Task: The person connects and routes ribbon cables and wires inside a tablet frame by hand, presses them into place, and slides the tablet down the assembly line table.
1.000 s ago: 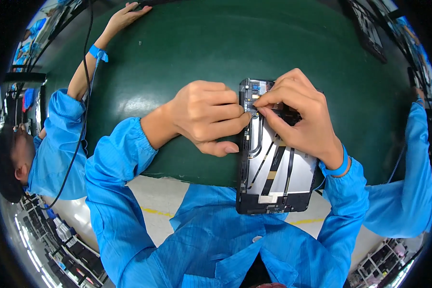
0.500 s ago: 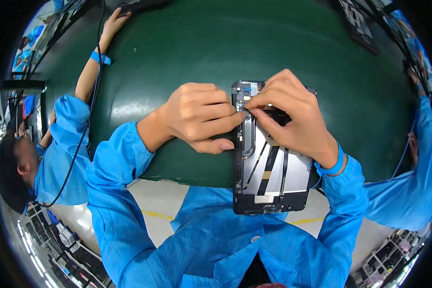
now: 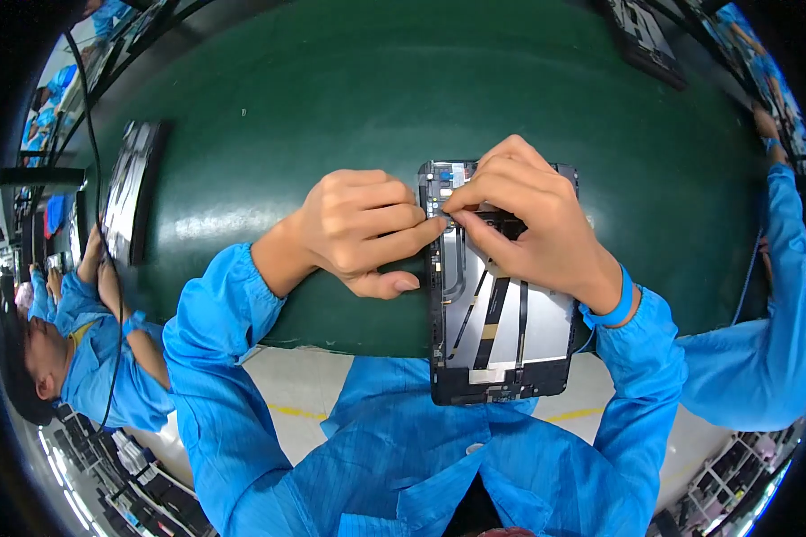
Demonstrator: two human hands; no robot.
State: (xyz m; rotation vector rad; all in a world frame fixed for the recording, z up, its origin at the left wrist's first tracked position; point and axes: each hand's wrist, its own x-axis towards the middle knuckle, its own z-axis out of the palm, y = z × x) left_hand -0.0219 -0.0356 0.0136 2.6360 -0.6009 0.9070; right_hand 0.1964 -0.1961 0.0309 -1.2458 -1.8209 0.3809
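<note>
An opened tablet lies with its inner side up, its lower end reaching past the near edge of the green table. Inside are a silvery plate, dark flex cables and a black frame. My right hand bends over the upper part, thumb and forefinger pinched near the left edge; whatever lies between the tips is too small to make out. From the left, my left hand touches that edge with its forefinger tip, right beside the pinch. Its thumb stands apart, and no object shows in it.
On the green table another opened device lies far right, and a silvery, dark-edged one at the left. A black cable hangs before a co-worker's blue sleeve. Another person's sleeve is at the right.
The co-worker at the left has drawn an outstretched arm back, and a device now lies on the table's left side. The tablet and my hands appear slightly shifted left, keeping the same hold.
</note>
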